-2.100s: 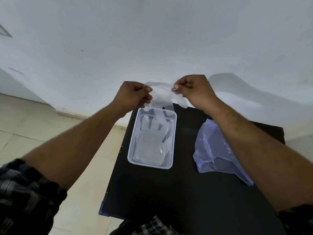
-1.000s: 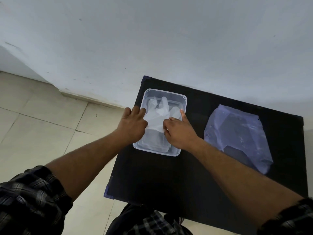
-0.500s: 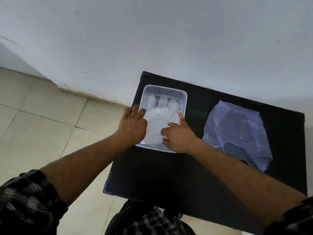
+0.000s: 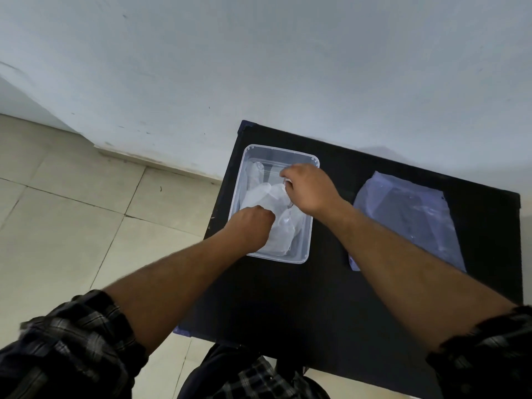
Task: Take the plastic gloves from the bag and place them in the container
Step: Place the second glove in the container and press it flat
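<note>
A clear rectangular plastic container [image 4: 302, 256] sits on the left part of a black table [image 4: 288, 298]. Translucent plastic gloves [image 4: 272, 203] lie crumpled inside it. My left hand [image 4: 253, 223] is curled at the container's near left side, fingers down on the gloves. My right hand [image 4: 309, 187] is over the container's far right part, fingers pinched on a fold of glove. To the right, a pale blue plastic bag [image 4: 408, 217] lies flat on the table, apart from both hands.
A white wall [image 4: 259, 67] runs behind the table. Beige floor tiles [image 4: 72, 226] lie to the left, beyond the table's left edge. My plaid sleeves and lap fill the bottom of the view.
The glove went from held up over the container to lying in it. My hands pressed it flat, then my right hand moved to the far side and pinched it; my left hand curled.
</note>
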